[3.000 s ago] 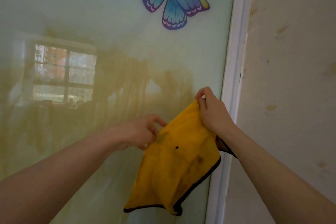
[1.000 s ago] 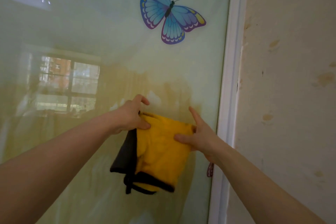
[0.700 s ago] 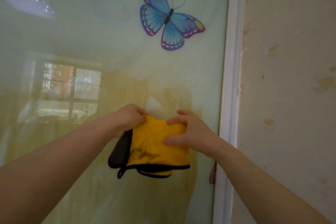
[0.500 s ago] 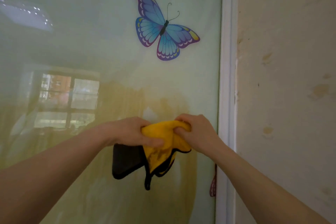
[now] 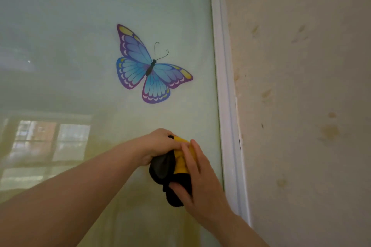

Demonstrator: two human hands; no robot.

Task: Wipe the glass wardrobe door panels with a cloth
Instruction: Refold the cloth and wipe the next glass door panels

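Hanging lengthwise downward, cloth (image 5: 176, 168) bunched between both hands.

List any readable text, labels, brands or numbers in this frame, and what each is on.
None readable.
Butterfly decal on the glass door panel: picture only, no lettering.
Yellow and black cloth, gripped by the left hand and right hand: no tag or logo showing.
White door frame and stained wall: no markings.
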